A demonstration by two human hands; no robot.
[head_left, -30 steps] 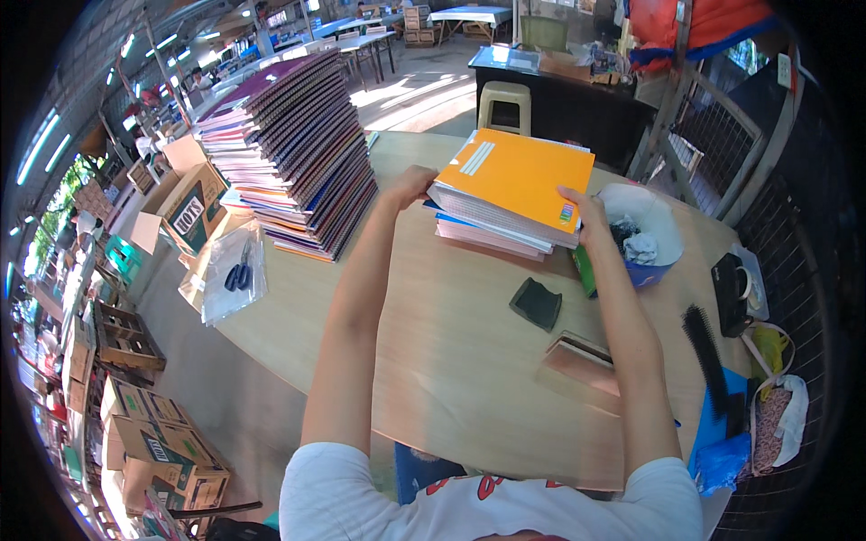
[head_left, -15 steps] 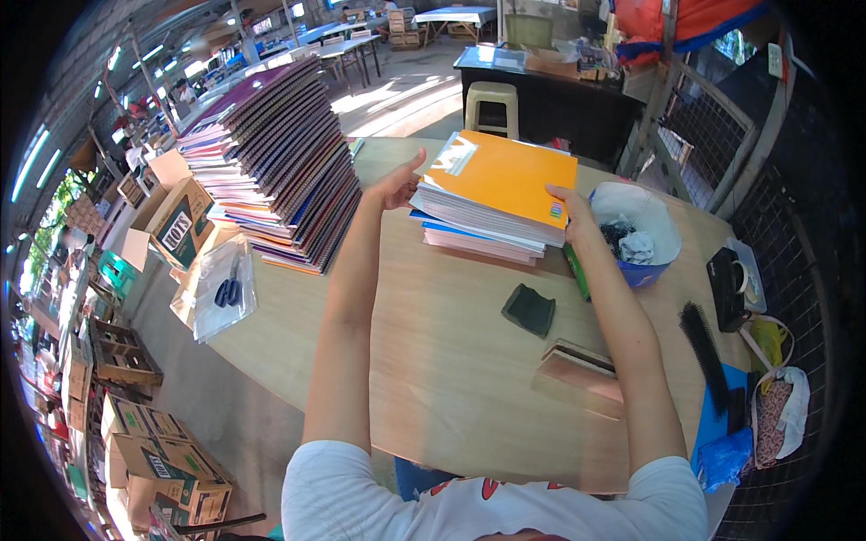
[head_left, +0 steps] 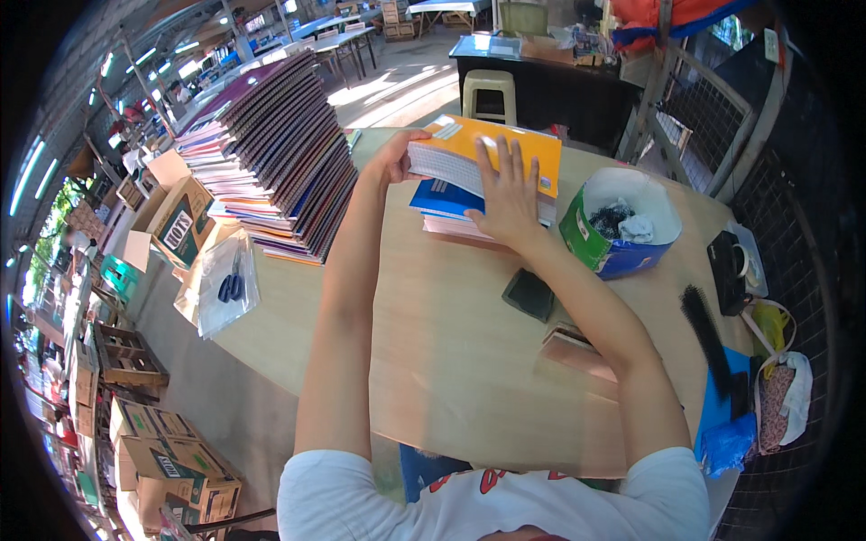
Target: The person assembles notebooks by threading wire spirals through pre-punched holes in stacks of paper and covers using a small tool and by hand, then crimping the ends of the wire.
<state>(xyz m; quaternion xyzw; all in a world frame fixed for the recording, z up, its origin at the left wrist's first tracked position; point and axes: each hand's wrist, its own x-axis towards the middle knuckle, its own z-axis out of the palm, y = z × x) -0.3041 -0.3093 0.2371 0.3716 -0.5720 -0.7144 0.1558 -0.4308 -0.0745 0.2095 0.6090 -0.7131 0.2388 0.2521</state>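
- At one o'clock, our left hand [head_left: 392,159] is clamped on the left edge of the orange notebooks [head_left: 462,142]; half a second ago its thumb stood raised.
- Our right hand [head_left: 511,198] has left their right edge and spreads open across their near side.
- Beneath, more of a blue notebook [head_left: 438,195] shows.
- The carton [head_left: 183,220] at nine o'clock carries large pale lettering.

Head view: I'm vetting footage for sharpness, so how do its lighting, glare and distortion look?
Head view: fisheye bending curves the table edges, with black corners; head view: sunlight streaks the floor beyond; head view: a pale sheen shows on the orange notebook; head view: the right hand looks fairly sharp, while the far left background is washed out.
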